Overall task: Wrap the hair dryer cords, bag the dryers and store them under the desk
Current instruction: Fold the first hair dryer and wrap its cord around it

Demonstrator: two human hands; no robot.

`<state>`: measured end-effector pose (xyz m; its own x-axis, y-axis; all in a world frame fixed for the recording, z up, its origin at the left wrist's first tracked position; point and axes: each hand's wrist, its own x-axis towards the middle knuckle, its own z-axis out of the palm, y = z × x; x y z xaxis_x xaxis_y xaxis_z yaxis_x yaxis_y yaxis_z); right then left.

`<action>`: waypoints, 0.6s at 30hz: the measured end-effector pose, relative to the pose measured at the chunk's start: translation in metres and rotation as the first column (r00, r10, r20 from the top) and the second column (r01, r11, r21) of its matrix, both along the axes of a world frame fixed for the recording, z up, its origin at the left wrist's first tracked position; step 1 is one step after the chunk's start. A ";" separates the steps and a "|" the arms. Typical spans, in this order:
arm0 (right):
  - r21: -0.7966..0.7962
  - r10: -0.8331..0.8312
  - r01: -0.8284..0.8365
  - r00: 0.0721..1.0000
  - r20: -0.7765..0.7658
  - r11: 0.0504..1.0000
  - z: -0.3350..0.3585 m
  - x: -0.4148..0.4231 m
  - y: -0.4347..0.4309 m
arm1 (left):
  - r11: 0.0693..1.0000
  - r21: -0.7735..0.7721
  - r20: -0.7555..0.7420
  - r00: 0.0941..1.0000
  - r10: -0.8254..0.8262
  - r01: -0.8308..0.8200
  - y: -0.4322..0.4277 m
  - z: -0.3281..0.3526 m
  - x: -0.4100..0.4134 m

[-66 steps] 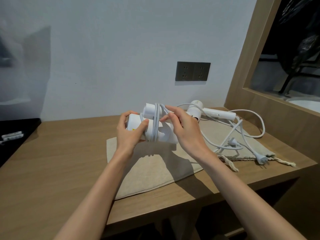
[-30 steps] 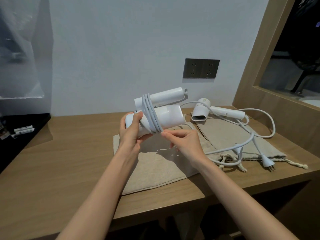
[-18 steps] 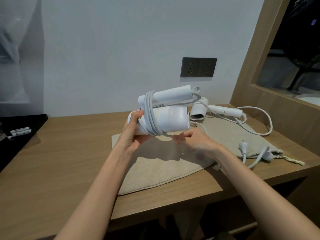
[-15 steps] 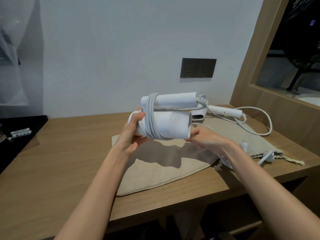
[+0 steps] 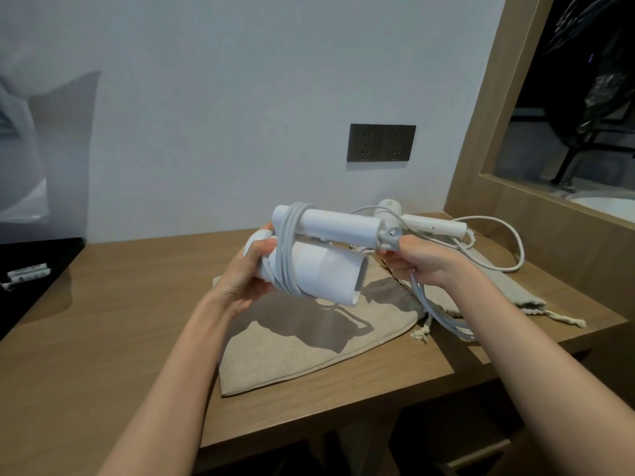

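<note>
This looks like a hotel guest room or similar lodging. A built-in wooden worktop [image 5: 120,321] runs along a plain white wall [image 5: 223,97], with a dark double socket plate [image 5: 380,142] above its back edge. At its right end a wood-framed opening [image 5: 494,132] looks through to a white washbasin [image 5: 604,207]. A white hair dryer [image 5: 429,226] lies near the back right corner, and beige drawstring bags [image 5: 292,352] are spread on the worktop. Small white packets [image 5: 27,272] lie on a black surface [image 5: 31,304] past its left edge.

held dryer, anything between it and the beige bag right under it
Nothing visible lies between them. The held dryer, gripped by the left hand, hangs over the bag, which lies flat on the desk. Only its own unwrapped cord droops from the right hand past the bag's drawstring end.
</note>
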<state>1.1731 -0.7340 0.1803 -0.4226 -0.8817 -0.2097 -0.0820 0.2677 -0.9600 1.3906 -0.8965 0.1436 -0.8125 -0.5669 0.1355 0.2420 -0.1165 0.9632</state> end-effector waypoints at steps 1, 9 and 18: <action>0.011 -0.022 0.022 0.999 -0.028 1.000 0.001 0.000 -0.002 | 1.000 -0.025 0.018 1.000 -0.007 0.008 0.001 -0.001 0.000; 0.125 0.027 0.017 0.941 -0.337 0.992 0.025 0.016 0.000 | 0.969 -0.246 0.138 0.990 0.005 0.029 0.014 -0.003 0.000; -0.056 -0.054 0.028 0.838 -0.543 0.998 0.058 0.042 -0.004 | 0.945 -0.265 0.072 0.973 0.220 -0.194 0.016 -0.002 0.000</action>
<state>1.2155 -0.7379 0.2388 -0.4931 -0.8638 0.1036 -0.5846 0.2408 -0.7748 1.3905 -0.8804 0.1417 -0.6973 -0.6814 0.2223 0.1368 0.1780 0.9745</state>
